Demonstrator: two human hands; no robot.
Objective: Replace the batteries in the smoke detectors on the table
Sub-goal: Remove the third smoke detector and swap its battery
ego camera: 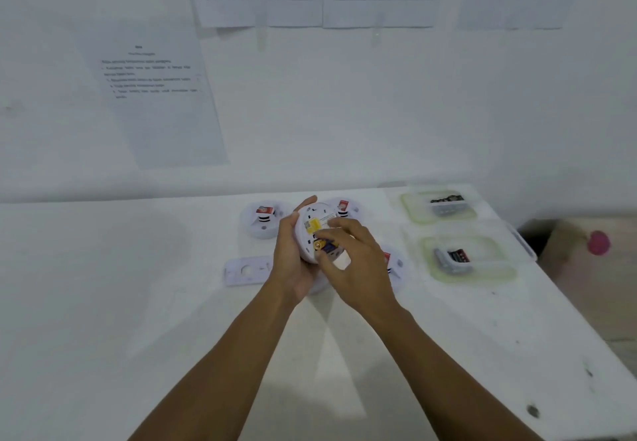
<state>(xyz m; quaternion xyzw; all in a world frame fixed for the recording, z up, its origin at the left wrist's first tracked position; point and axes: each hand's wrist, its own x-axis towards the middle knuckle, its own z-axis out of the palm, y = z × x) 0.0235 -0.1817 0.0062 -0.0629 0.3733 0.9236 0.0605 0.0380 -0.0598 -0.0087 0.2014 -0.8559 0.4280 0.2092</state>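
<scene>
BATTERY CHANGE IN HAND: a person stands at a white table (138, 302). Just left of the grip a flat white mounting plate (246, 270) lies detached, and beyond it a rear-left detector (263, 220) waits face-up. The left hand (293, 261) wraps its fingers round the rim of the held smoke detector (315, 227), lifted clear of the table and tipped back-side-up, likely to keep the compartment in sight. The right hand (355, 261) pinches a gold-and-dark battery (324, 244) at the detector's lower edge; whether it is going in or coming out cannot be told. Behind the grip sits a rear-right detector (344, 209), and a near-right detector (394, 264) lies partly under the right wrist. Further right, a far tub (405, 206) and a near tub (429, 268) hold batteries — within the right hand's reach, close to the table's right edge. The open room lies nearer the person, under the forearms.
</scene>
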